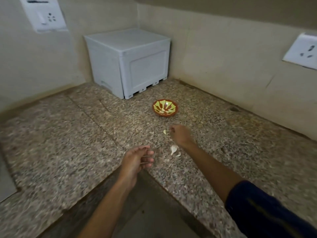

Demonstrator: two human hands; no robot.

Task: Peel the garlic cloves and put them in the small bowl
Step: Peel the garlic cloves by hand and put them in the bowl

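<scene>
A small bowl with a brown rim and a yellow-green pattern stands on the granite counter and holds a few pale peeled cloves. My right hand hovers in front of the bowl, seen from the back, its fingers bent. A single garlic clove lies right at its fingertips; whether they touch it is unclear. More garlic in white skin lies just below that wrist. My left hand hangs over the counter's front edge, fingers loosely curled with nothing in them.
A white plastic box fills the back corner behind the bowl. Tiled walls carry socket plates at the upper left and at the right. The counter's inner edge drops to the floor under my forearms.
</scene>
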